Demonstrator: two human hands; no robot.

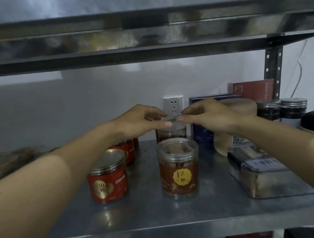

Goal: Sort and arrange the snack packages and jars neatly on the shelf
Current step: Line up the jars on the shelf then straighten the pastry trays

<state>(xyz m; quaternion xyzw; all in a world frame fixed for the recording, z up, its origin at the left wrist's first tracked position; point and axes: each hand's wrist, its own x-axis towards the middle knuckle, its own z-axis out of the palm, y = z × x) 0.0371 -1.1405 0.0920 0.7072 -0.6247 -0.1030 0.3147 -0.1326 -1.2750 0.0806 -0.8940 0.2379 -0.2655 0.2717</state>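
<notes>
1. Risk: the left hand (143,120) and right hand (209,115) grip only the clear lid of the rear brown jar (172,133). If the lid is loose, a lift likely pops it off or drops the jar.
2. Risk: the front brown jar (179,166) sits just in front, under both wrists. Pulling the rear one forward could knock it over, or clip the red jar (108,177) on the left.
3. Fingers (165,124): both hands curled, pinching the lid rim from opposite sides.
4. Rear jar: clear plastic, brown label, dark contents, upright at the back of the shelf (142,216), mostly hidden by the hands and the front jar.
</notes>
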